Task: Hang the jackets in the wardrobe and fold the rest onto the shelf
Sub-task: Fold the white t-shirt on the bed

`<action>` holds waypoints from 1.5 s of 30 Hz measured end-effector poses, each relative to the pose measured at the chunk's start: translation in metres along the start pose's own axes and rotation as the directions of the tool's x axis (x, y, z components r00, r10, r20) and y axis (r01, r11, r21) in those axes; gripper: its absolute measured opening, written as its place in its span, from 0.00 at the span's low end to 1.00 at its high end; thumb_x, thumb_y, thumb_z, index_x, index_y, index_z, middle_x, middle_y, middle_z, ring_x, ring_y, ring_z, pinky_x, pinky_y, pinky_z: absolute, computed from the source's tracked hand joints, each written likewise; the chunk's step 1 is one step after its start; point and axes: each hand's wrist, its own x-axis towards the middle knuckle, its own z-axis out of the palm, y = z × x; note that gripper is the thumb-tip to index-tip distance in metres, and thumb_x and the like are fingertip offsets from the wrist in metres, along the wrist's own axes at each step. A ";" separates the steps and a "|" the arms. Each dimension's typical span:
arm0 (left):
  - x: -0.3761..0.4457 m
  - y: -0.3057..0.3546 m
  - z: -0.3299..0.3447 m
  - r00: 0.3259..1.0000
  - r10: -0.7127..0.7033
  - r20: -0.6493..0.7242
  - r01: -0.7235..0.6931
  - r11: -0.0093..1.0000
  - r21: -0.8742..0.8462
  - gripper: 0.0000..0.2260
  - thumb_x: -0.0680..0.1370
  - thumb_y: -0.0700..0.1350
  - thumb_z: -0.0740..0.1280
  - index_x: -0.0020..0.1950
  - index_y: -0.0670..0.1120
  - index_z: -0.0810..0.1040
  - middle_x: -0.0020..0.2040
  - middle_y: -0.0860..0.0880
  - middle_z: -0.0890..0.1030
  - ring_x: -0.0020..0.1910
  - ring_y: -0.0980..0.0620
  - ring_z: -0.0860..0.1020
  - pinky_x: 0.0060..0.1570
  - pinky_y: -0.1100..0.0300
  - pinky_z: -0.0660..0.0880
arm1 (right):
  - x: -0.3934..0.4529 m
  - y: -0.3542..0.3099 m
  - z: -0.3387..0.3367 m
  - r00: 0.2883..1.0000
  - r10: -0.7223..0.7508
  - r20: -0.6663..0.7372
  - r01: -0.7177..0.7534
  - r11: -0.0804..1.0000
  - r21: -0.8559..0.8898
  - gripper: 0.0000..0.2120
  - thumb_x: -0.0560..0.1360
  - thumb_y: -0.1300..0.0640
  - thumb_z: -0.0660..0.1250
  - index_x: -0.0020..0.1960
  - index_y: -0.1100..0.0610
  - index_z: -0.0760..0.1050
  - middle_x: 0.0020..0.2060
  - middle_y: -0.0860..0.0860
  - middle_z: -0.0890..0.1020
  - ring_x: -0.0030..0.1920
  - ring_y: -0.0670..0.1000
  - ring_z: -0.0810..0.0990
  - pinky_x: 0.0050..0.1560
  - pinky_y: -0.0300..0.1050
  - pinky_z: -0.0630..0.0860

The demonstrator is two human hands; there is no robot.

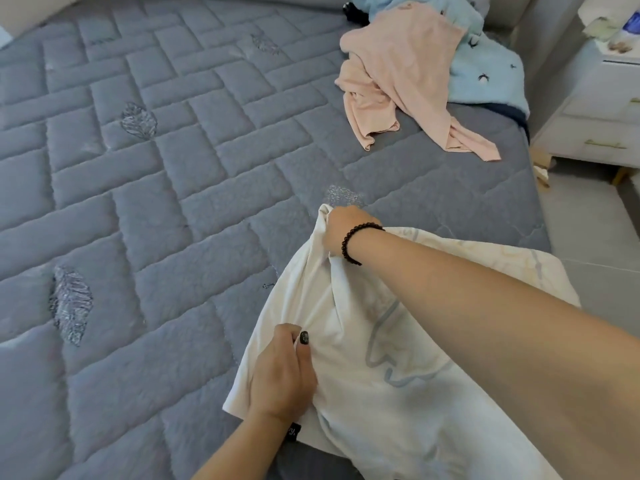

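The white garment, soft and creased with a pale blue outline print, lies at the near right edge of the grey quilted mattress. Your left hand pinches its near edge; your right hand grasps its far corner. A pink garment lies well apart.

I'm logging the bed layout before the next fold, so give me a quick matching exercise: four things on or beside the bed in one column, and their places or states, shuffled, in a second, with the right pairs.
Things:
1. white garment
2. pink garment
3. light blue garment
4. nightstand

Places or states:
A. lies partly under the pink one, at the far corner of the mattress
B. stands on the floor beside the bed
C. gripped by both the left hand and the right hand
D. crumpled, with one strip trailing toward the bed's edge

Pairs: 1-C, 2-D, 3-A, 4-B
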 end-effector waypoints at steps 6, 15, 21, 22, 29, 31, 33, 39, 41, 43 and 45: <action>0.001 -0.003 0.002 0.987 -0.006 -0.159 -0.012 0.994 -0.108 0.09 0.74 0.58 0.49 0.42 0.57 0.64 0.33 0.58 0.72 0.42 0.67 0.74 0.38 0.74 0.68 | 0.028 0.011 -0.011 0.982 0.190 0.010 -0.189 0.964 0.186 0.14 0.77 0.48 0.60 0.50 0.59 0.72 0.46 0.56 0.79 0.43 0.58 0.80 0.38 0.44 0.74; 0.002 -0.010 0.006 0.970 0.156 -0.184 -0.166 0.985 -0.042 0.04 0.76 0.48 0.53 0.44 0.52 0.66 0.36 0.62 0.69 0.41 0.74 0.71 0.41 0.80 0.64 | 0.057 -0.004 -0.058 0.970 -0.052 0.239 0.010 0.985 0.173 0.14 0.75 0.66 0.66 0.60 0.67 0.76 0.45 0.60 0.81 0.41 0.58 0.78 0.53 0.50 0.76; 0.000 -0.013 0.007 0.970 0.101 -0.221 -0.124 0.988 -0.090 0.05 0.77 0.54 0.52 0.42 0.58 0.62 0.31 0.55 0.69 0.39 0.63 0.74 0.39 0.79 0.65 | 0.059 -0.008 -0.032 0.959 -0.284 -0.014 0.269 0.922 -0.279 0.05 0.71 0.66 0.65 0.37 0.59 0.73 0.39 0.54 0.76 0.42 0.57 0.75 0.42 0.44 0.73; 0.002 -0.013 0.008 0.966 0.110 -0.233 -0.131 0.988 -0.077 0.04 0.77 0.53 0.52 0.42 0.58 0.62 0.33 0.57 0.69 0.38 0.63 0.74 0.39 0.78 0.65 | 0.060 -0.004 -0.024 0.959 -0.280 -0.038 0.267 0.941 -0.208 0.04 0.71 0.66 0.65 0.38 0.60 0.76 0.41 0.54 0.78 0.43 0.57 0.77 0.42 0.44 0.74; -0.020 -0.019 0.003 0.927 -0.017 -0.374 -0.033 0.991 -0.128 0.04 0.77 0.62 0.53 0.47 0.65 0.64 0.32 0.54 0.74 0.31 0.56 0.74 0.32 0.64 0.68 | 0.052 0.017 -0.005 0.961 -0.026 -0.275 0.173 0.831 0.529 0.12 0.72 0.67 0.62 0.47 0.56 0.82 0.45 0.50 0.83 0.49 0.49 0.80 0.50 0.39 0.75; -0.022 -0.017 0.002 0.915 -0.051 -0.400 0.023 0.997 -0.074 0.08 0.76 0.66 0.53 0.48 0.64 0.63 0.34 0.56 0.75 0.32 0.55 0.76 0.32 0.58 0.69 | 0.043 0.026 0.010 0.967 -0.174 -0.188 0.247 0.832 0.497 0.17 0.73 0.70 0.59 0.56 0.58 0.79 0.56 0.54 0.79 0.60 0.53 0.76 0.59 0.40 0.71; -0.020 -0.018 0.008 0.922 -0.065 -0.383 0.076 0.997 0.014 0.09 0.75 0.62 0.54 0.49 0.59 0.62 0.39 0.58 0.75 0.36 0.48 0.79 0.36 0.55 0.72 | 0.035 0.032 0.027 0.945 -0.311 -0.102 0.324 0.845 0.425 0.24 0.73 0.71 0.56 0.66 0.57 0.72 0.69 0.55 0.68 0.72 0.53 0.64 0.64 0.35 0.60; -0.018 -0.012 0.007 0.927 0.026 -0.373 0.033 0.988 0.150 0.25 0.74 0.52 0.59 0.66 0.40 0.67 0.67 0.41 0.72 0.65 0.44 0.69 0.65 0.55 0.58 | 0.023 0.017 0.053 0.828 -0.289 -0.481 0.427 0.881 0.205 0.16 0.75 0.65 0.60 0.62 0.60 0.74 0.65 0.58 0.69 0.63 0.58 0.70 0.61 0.53 0.71; -0.015 -0.010 0.007 0.940 -0.009 -0.341 0.075 0.981 0.180 0.31 0.73 0.56 0.59 0.71 0.39 0.63 0.71 0.41 0.68 0.69 0.45 0.65 0.66 0.52 0.56 | 0.023 0.006 0.045 0.824 -0.194 -0.532 0.334 0.926 0.179 0.12 0.76 0.59 0.62 0.59 0.60 0.73 0.55 0.57 0.73 0.53 0.58 0.74 0.49 0.52 0.74; -0.015 -0.011 0.008 0.943 -0.022 -0.331 0.090 0.978 0.190 0.33 0.73 0.58 0.59 0.73 0.40 0.62 0.69 0.43 0.71 0.68 0.47 0.67 0.66 0.51 0.57 | 0.026 -0.005 0.033 0.948 -0.062 -0.311 0.155 0.946 0.286 0.19 0.78 0.50 0.61 0.65 0.57 0.65 0.54 0.56 0.76 0.52 0.58 0.76 0.44 0.48 0.72; -0.015 -0.012 0.009 0.941 -0.012 -0.338 0.083 0.977 0.196 0.32 0.73 0.57 0.59 0.72 0.40 0.62 0.62 0.44 0.75 0.61 0.47 0.70 0.63 0.52 0.59 | 0.033 -0.012 0.025 0.993 0.012 -0.115 0.017 0.969 0.248 0.31 0.76 0.39 0.62 0.69 0.57 0.59 0.58 0.56 0.76 0.56 0.60 0.76 0.44 0.48 0.71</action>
